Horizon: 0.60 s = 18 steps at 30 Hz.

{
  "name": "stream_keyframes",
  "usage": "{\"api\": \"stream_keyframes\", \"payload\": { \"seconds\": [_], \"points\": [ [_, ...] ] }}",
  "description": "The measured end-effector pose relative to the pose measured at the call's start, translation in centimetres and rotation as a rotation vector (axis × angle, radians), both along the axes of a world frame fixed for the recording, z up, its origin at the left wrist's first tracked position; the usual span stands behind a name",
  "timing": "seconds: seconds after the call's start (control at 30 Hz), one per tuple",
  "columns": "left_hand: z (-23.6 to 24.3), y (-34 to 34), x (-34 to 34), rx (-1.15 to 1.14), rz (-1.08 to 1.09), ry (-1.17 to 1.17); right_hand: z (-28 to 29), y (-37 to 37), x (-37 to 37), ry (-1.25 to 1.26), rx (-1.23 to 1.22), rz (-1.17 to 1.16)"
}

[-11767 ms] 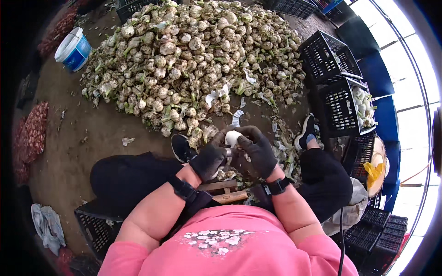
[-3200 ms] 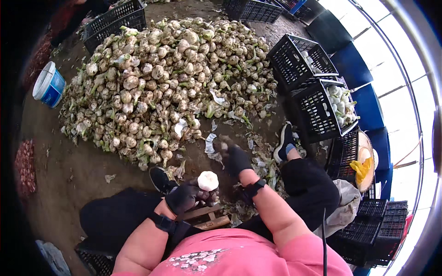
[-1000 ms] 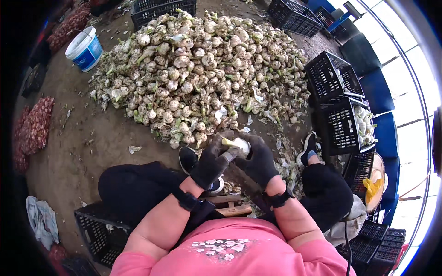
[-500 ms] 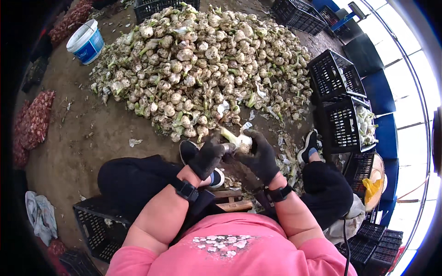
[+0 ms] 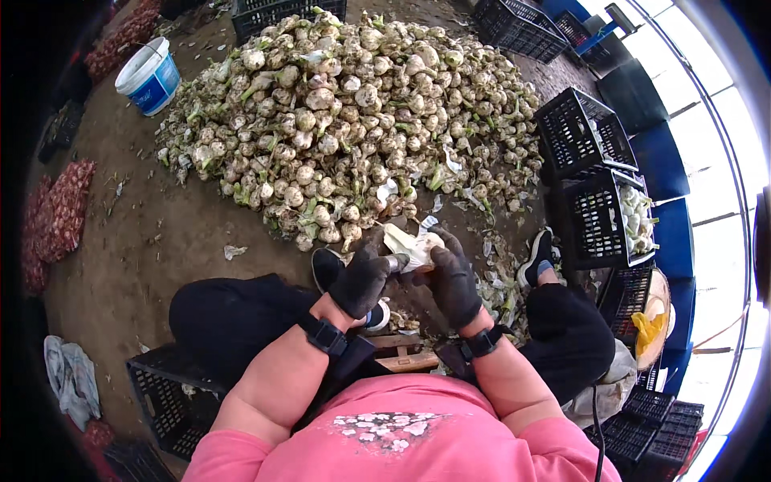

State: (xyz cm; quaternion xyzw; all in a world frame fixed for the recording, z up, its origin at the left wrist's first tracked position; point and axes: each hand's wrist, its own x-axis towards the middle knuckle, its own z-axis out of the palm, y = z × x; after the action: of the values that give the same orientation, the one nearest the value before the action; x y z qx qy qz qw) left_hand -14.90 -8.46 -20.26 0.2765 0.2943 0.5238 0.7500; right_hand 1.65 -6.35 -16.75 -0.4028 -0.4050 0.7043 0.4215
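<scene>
Between my two hands is a garlic bulb [image 5: 415, 251], pale and clean-looking, with its stem end toward the upper left. My left hand [image 5: 362, 277], in a dark glove, is closed on its left side. A small shiny grey piece shows by that thumb, too small to name. On the other side, my right hand [image 5: 454, 279], also gloved, grips the bulb with thumb and fingers. Loose white skin [image 5: 428, 224] sticks up beside it. Just beyond my hands lies a large heap of soil-stained garlic [image 5: 345, 120] with short green stems.
To the right stand black crates, one [image 5: 598, 218] holding whiter garlic bulbs. A white and blue bucket [image 5: 149, 76] is at the far left, above red net sacks [image 5: 60, 213]. Another black crate [image 5: 173, 402] sits by my left leg. Peeled skins litter the ground between my feet.
The bulb has turned in my hands and now shows more white, with its outer skin pulled loose. My right hand has shifted slightly, its fingers now beside the bulb.
</scene>
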Motion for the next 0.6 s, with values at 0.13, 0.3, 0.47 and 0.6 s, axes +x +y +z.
{"api": "stream_keyframes", "payload": {
  "seconds": [0.13,0.3,0.47,0.6],
  "points": [
    [-0.6,0.1,0.7,0.739,0.047,1.199,-1.4,0.4,-0.4,0.051,-0.067,-0.069],
    [0.9,-0.5,1.1,0.846,0.252,0.965,-3.0,0.8,0.0,0.229,-0.174,0.046],
    [2.7,-0.6,0.5,-0.099,-0.077,0.080,-3.4,0.9,1.1,0.342,-0.474,0.106],
    [2.2,-0.4,0.8,-0.108,-0.094,-0.023,-3.5,0.8,2.0,0.474,-0.516,0.128]
  ]
}}
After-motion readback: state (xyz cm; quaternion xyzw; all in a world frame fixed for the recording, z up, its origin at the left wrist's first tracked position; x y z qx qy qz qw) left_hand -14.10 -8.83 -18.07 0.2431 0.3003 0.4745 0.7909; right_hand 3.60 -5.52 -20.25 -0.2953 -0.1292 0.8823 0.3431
